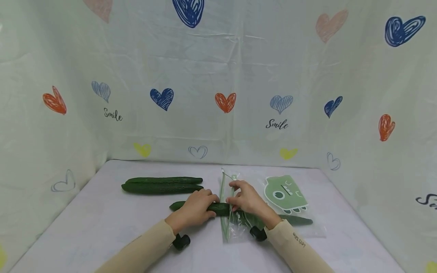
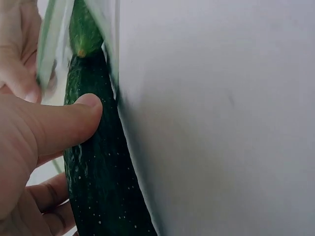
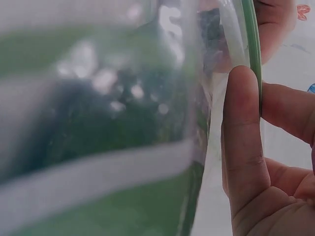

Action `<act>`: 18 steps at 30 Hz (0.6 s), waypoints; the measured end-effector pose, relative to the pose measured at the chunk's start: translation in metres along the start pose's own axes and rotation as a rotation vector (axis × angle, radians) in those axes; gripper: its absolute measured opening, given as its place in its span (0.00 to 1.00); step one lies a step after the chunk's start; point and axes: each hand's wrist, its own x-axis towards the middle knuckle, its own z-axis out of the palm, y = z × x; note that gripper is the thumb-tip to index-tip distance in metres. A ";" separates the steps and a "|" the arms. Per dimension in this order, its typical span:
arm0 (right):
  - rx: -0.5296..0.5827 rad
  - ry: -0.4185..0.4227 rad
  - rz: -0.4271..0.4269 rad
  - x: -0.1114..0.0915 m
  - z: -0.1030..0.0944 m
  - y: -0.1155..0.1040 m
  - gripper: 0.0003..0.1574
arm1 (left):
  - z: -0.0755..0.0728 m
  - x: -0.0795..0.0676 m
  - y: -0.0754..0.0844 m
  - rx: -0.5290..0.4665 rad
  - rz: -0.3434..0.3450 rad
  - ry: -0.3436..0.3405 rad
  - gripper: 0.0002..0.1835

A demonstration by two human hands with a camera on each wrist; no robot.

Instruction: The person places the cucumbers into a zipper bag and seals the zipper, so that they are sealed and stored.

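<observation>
My left hand [image 1: 196,210] grips a dark green cucumber [image 1: 221,209] from above, thumb along its near side. That cucumber points right, its front end within the mouth of a clear zip bag [image 1: 315,229] with green edging. In the left wrist view its front end meets the tip of another cucumber [image 2: 86,29] inside the bag. The bagged cucumber [image 1: 297,220] shows through the plastic toward the right. My right hand [image 1: 250,199] pinches the bag's upper lip by its green strip [image 3: 253,46] between thumb and finger, holding the mouth apart.
Two more cucumbers [image 1: 162,185] lie side by side at the back left of the white table [image 1: 102,227]. A green cartoon print [image 1: 286,193] covers part of the bag. Behind the table hangs a white cloth [image 1: 205,68] with hearts.
</observation>
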 end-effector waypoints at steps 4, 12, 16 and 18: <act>-0.005 0.006 -0.004 0.000 -0.001 0.001 0.37 | 0.004 0.003 0.002 -0.029 -0.017 -0.007 0.18; -0.004 0.008 -0.011 -0.001 0.000 0.003 0.35 | -0.010 -0.021 -0.017 -0.072 -0.059 0.019 0.20; -0.007 0.006 -0.011 0.000 0.000 0.003 0.35 | -0.017 -0.041 -0.034 -0.061 -0.095 0.043 0.21; -0.003 0.004 -0.006 -0.001 0.000 0.003 0.36 | -0.020 -0.049 -0.042 -0.050 -0.127 0.052 0.21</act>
